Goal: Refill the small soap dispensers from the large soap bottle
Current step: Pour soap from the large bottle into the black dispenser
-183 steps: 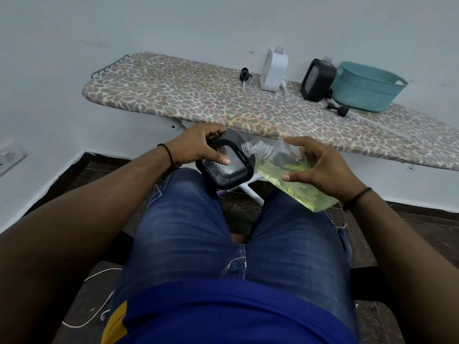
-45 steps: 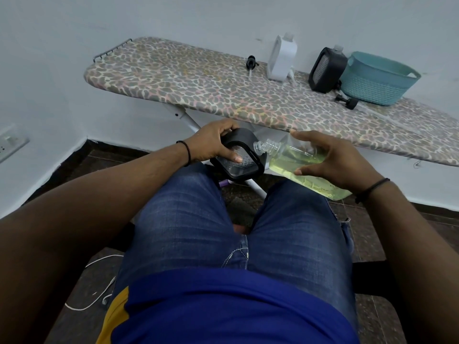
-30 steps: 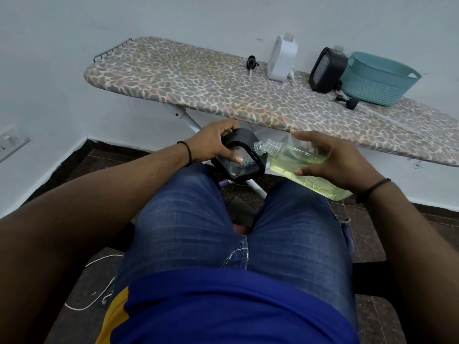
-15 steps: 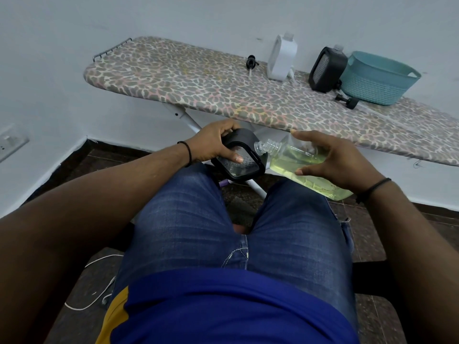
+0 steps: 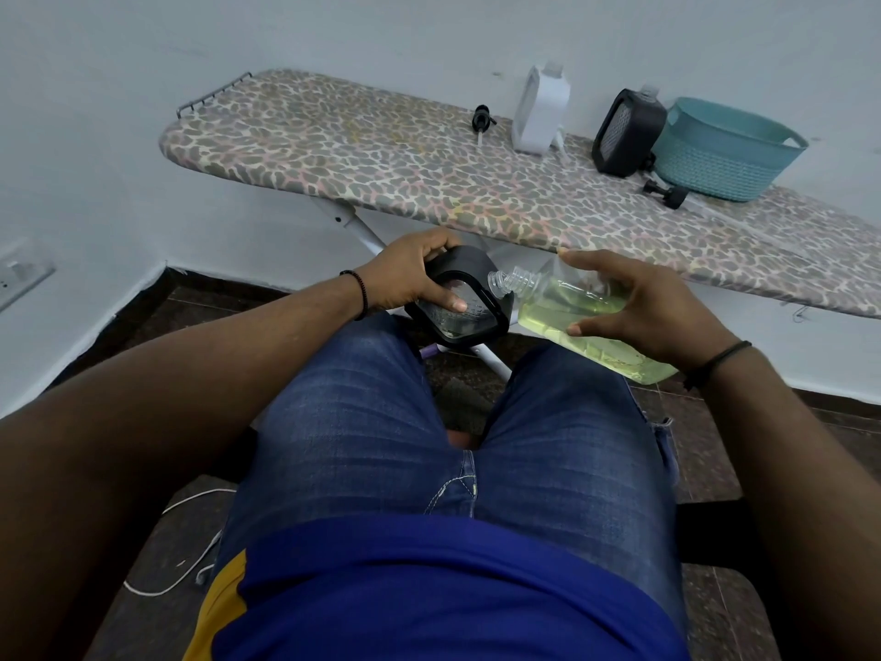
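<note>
While a seat is kept before the ironing board, the scene is listed near to far.

Lap: blue jeans point(image 5: 381, 446) and a blue shirt are seen lowest in view.

Left hand point(image 5: 410, 274): the black soap dispenser point(image 5: 469, 302) is gripped above the left knee, fingers curled over its top and the thumb laid on its clear face.

Right hand point(image 5: 653, 307): the large soap bottle point(image 5: 572, 305) is held tilted, fingers spread and curled round its body, its open neck set against the dispenser's upper right corner; yellow-green soap is seen inside.

Ironing board point(image 5: 381, 159): a pump head point(image 5: 481, 120), a white dispenser point(image 5: 541, 114), a second black dispenser point(image 5: 627, 131), another pump point(image 5: 665, 193) and a teal basket point(image 5: 724, 150) are stood along it.
</note>
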